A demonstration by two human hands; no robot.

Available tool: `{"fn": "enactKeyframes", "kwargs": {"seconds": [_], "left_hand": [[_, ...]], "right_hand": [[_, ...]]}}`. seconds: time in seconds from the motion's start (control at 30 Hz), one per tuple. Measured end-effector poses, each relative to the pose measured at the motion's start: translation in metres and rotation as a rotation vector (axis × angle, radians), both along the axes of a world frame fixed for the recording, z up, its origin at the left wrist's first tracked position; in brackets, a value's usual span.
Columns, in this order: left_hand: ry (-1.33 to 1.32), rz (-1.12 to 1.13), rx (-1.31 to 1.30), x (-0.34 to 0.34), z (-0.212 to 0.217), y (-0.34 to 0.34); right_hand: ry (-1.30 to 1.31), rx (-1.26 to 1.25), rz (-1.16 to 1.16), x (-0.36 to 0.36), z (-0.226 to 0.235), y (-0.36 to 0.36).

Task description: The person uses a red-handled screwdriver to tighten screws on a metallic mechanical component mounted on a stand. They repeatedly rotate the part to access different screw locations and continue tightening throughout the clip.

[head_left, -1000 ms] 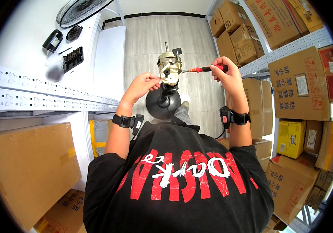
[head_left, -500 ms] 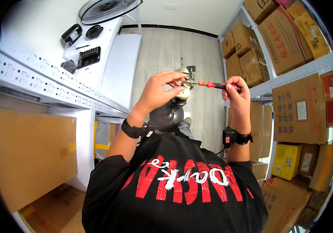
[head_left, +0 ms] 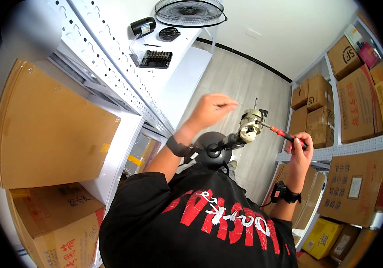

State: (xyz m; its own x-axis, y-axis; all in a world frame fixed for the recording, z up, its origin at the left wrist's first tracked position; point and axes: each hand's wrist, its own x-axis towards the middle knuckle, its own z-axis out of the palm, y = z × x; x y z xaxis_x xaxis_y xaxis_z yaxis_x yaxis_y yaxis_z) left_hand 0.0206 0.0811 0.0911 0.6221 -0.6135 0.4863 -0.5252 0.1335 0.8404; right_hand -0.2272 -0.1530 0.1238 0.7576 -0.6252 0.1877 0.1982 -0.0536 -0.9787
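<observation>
- Fan motor (head_left: 250, 125) on black stand over grey plank floor (head_left: 240, 85).
- Right hand (head_left: 301, 149) fist-closed around red-handled screwdriver (head_left: 285, 135), tip touching motor.
- Left hand (head_left: 211, 109) raised, fingers pinched; contents cannot tell.
- White tabletop (head_left: 173, 53): fan grille (head_left: 189, 11) at far edge.
- Cardboard boxes (head_left: 356, 98) on right shelves.

fan motor (head_left: 250, 126): beige/metal, on a black stand, tilted, shaft pointing up, held off the floor at mid-frame. screwdriver (head_left: 285, 135): red-and-black handle, thin shaft, tip touching the motor's right side, lying near level.
</observation>
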Motion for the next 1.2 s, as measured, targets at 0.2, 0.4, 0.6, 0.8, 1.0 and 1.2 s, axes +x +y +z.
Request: {"fn": "enactKeyframes", "kwargs": {"seconds": [0.2,0.4,0.6,0.8,1.0,1.2], "left_hand": [[-0.075,0.501,0.080,0.123,-0.066,0.044],[-0.120,0.903,0.207,0.234,-0.107,0.079],[-0.021,1.043,0.311,0.292,-0.136,0.096],[0.021,1.022,0.336,0.310,-0.160,0.086],[-0.121,1.061,0.427,0.323,-0.170,0.071],[-0.246,1.053,0.489,0.330,-0.184,0.076]], "right_hand": [[0.008,-0.013,-0.099,-0.020,0.004,-0.017],[0.056,-0.035,-0.233,-0.046,0.001,-0.050],[0.117,-0.054,-0.332,-0.071,-0.001,-0.080],[0.176,-0.079,-0.334,-0.090,0.000,-0.116],[0.228,-0.140,-0.310,-0.082,0.012,-0.127],[0.248,-0.181,-0.336,-0.070,0.017,-0.115]]}}
